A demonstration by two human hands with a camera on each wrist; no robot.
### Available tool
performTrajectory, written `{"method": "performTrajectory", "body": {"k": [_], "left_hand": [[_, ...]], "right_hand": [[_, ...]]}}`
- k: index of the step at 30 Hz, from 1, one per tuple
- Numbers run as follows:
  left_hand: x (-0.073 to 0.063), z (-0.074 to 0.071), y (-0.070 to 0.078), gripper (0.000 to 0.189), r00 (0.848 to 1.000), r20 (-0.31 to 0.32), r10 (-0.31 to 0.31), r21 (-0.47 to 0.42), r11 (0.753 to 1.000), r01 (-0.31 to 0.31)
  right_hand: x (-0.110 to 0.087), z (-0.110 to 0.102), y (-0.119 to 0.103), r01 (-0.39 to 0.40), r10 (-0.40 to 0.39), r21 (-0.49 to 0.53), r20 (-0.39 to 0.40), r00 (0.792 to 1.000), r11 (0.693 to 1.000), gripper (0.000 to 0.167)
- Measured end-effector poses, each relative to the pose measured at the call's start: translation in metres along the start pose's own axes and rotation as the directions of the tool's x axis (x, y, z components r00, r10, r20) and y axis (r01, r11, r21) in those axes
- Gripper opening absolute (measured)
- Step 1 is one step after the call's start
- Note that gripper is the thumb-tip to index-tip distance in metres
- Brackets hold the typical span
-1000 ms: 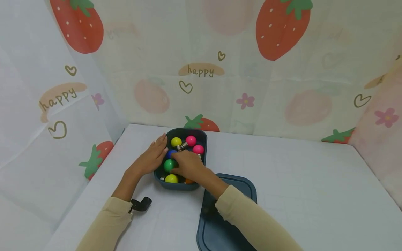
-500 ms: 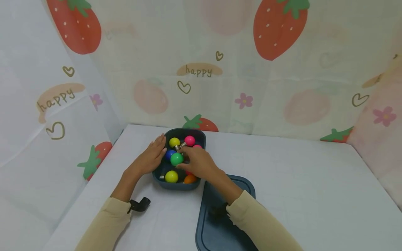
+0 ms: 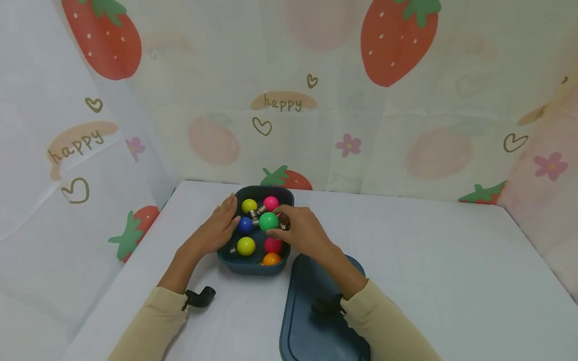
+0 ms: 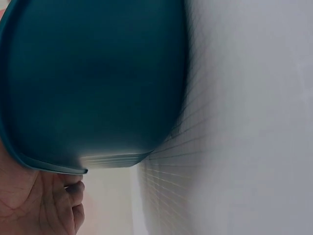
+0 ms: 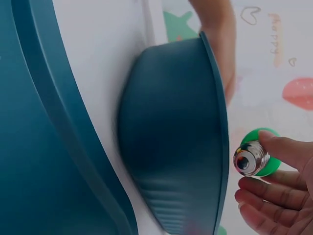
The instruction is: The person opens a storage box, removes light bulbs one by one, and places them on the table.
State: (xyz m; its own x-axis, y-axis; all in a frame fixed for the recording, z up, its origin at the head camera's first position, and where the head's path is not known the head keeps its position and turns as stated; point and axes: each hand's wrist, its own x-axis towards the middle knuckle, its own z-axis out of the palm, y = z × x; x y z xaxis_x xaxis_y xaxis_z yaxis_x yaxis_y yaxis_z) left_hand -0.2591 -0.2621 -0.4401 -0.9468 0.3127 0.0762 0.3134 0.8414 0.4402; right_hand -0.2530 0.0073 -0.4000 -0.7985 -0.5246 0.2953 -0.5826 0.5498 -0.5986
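- Grip: the right hand (image 3: 307, 231) pinches a green bulb (image 3: 269, 221) between thumb and forefinger; the right wrist view shows the bulb's screw base (image 5: 251, 158) facing that camera.
- Position of green bulb: over the blue container (image 3: 258, 269), above rim level.
- Left hand (image 3: 217, 228): fingers extended, resting along the container's rim at nine o'clock; it grasps nothing.
- Contents, clocked from the green bulb in the head view: pink bulb (image 3: 271, 203) at twelve, yellow bulb (image 3: 249, 205) at ten, blue bulb (image 3: 245, 225) at nine, second yellow bulb (image 3: 246, 246) between seven and eight, second pink bulb (image 3: 273, 245) at six, orange bulb (image 3: 272, 259) beyond it at six. A further metal base (image 3: 284, 227) at three is partly hidden by the right hand.
- Flat rimmed panel (image 3: 311, 331): on the white table (image 3: 433, 281), at five o'clock from the container, beneath the right forearm.
- Backdrop (image 3: 384, 130): at twelve, printed with strawberries, hearts and "happy".
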Motion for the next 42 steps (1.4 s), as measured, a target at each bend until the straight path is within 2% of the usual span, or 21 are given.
{"method": "performTrajectory", "body": {"k": [9, 17, 25, 35, 42], "left_hand": [[0.001, 0.004, 0.0, 0.068, 1.0, 0.021, -0.009, 0.026, 1.0, 0.009], [0.004, 0.004, -0.001, 0.069, 0.999, 0.032, -0.036, 0.056, 0.998, 0.034], [0.003, 0.004, -0.002, 0.067, 0.999, 0.028, -0.034, 0.054, 0.998, 0.033], [0.004, 0.005, -0.002, 0.066, 0.999, 0.031, -0.034, 0.037, 0.999, 0.033], [0.003, 0.007, -0.003, 0.067, 0.999, 0.033, -0.026, 0.018, 1.0, 0.026]], "right_hand": [[-0.006, -0.01, 0.015, 0.002, 0.005, 0.101, -0.068, 0.998, 0.995, 0.041], [-0.005, -0.024, 0.018, -0.005, 0.015, 0.106, -0.099, 0.995, 0.994, 0.041], [-0.004, -0.031, 0.029, -0.053, 0.067, 0.115, -0.115, 0.991, 0.992, 0.045], [-0.003, -0.032, 0.049, -0.108, 0.122, 0.102, -0.136, 0.983, 0.989, 0.044], [-0.004, -0.031, 0.065, -0.184, 0.195, 0.09, -0.132, 0.972, 0.979, 0.045]]}}
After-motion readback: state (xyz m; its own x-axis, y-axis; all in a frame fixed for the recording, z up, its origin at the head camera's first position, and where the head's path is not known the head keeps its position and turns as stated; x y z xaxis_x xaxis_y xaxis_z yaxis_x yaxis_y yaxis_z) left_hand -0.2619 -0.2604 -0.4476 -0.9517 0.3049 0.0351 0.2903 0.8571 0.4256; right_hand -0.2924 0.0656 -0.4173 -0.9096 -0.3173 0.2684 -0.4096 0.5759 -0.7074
